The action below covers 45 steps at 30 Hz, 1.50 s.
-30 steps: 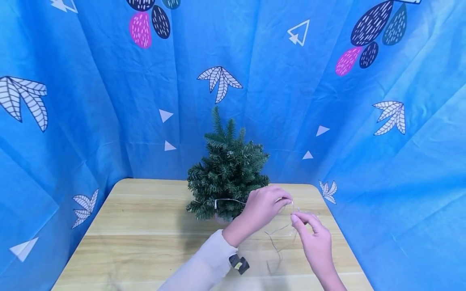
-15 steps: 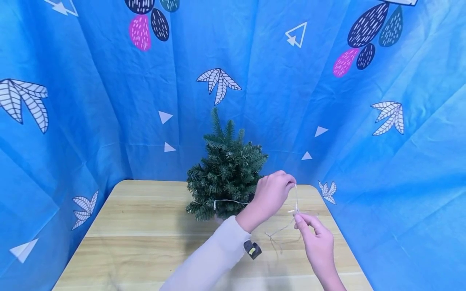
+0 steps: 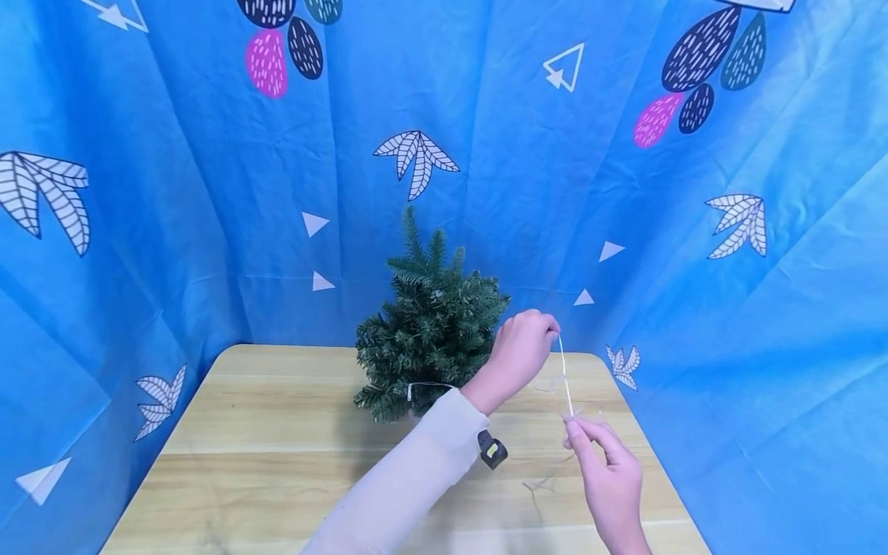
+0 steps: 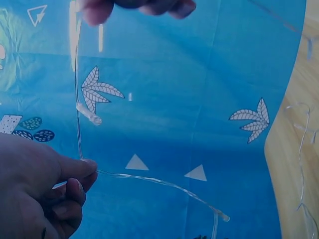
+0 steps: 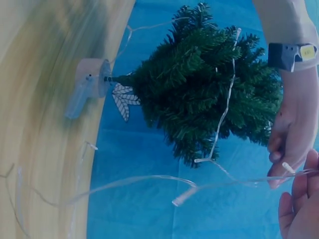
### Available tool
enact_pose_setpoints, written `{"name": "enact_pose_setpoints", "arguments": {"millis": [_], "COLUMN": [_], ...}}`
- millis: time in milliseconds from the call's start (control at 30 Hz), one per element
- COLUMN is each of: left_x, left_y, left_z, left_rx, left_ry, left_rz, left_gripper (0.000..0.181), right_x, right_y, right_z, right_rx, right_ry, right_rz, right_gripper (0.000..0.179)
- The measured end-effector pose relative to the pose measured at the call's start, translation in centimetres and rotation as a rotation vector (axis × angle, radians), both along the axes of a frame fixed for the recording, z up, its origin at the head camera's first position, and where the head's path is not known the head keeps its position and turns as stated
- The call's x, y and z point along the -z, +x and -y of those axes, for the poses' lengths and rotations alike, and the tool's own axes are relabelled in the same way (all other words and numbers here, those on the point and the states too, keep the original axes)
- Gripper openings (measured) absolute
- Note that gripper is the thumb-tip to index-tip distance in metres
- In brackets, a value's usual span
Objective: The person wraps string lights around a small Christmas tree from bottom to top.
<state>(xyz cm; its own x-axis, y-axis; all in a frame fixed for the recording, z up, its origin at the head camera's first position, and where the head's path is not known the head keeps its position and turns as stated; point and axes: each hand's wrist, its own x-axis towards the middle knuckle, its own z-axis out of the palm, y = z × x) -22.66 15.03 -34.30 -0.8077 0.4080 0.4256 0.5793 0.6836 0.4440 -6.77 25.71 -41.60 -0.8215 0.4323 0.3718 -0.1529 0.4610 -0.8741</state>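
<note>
A clear-wired string of fairy lights (image 3: 565,378) stretches between my two hands in the head view. My left hand (image 3: 520,347), raised beside the right side of a small artificial Christmas tree (image 3: 423,331), pinches the wire between thumb and fingers. Lower and closer, my right hand (image 3: 610,470) pinches the same string at its fingertips. Part of the wire lies across the tree's lower branches. In the left wrist view a small bulb (image 4: 89,115) sticks out from the strand above my left hand (image 4: 47,184). The right wrist view shows my right hand (image 5: 301,204) at the edge.
The tree stands towards the back of a wooden table (image 3: 277,462) on a pale round base (image 5: 92,77). Loose lights hang down over the table's right side. A blue patterned curtain (image 3: 486,193) surrounds the table's back and sides.
My left hand has risen away from the right hand, drawing the string out between them into a near-upright line. The right hand has moved slightly down and right.
</note>
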Motion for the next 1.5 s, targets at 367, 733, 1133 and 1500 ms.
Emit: {"name": "enact_pose_setpoints", "arguments": {"millis": [367, 733, 1133, 1500], "left_x": [-0.4, 0.1, -0.7, -1.6], "left_y": [-1.3, -0.9, 1.6, 2.0], "left_z": [-0.7, -0.3, 0.6, 2.6], "left_rx": [-0.082, -0.053, 0.134, 0.374], "left_ry": [-0.051, -0.131, -0.010, 0.023], "left_rz": [0.027, 0.059, 0.241, 0.350], "left_gripper": [0.012, 0.012, 0.013, 0.020], "right_x": [1.8, 0.4, -0.1, -1.1], "right_y": [-0.3, -0.4, -2.9, -3.7], "right_z": [-0.3, -0.1, -0.7, -0.8], "right_rx": [-0.109, 0.001, 0.051, 0.039], "right_ry": [0.073, -0.015, -0.276, -0.251], "right_rz": [-0.454, -0.220, -0.088, 0.005], "right_gripper": [0.020, 0.020, 0.025, 0.029]}}
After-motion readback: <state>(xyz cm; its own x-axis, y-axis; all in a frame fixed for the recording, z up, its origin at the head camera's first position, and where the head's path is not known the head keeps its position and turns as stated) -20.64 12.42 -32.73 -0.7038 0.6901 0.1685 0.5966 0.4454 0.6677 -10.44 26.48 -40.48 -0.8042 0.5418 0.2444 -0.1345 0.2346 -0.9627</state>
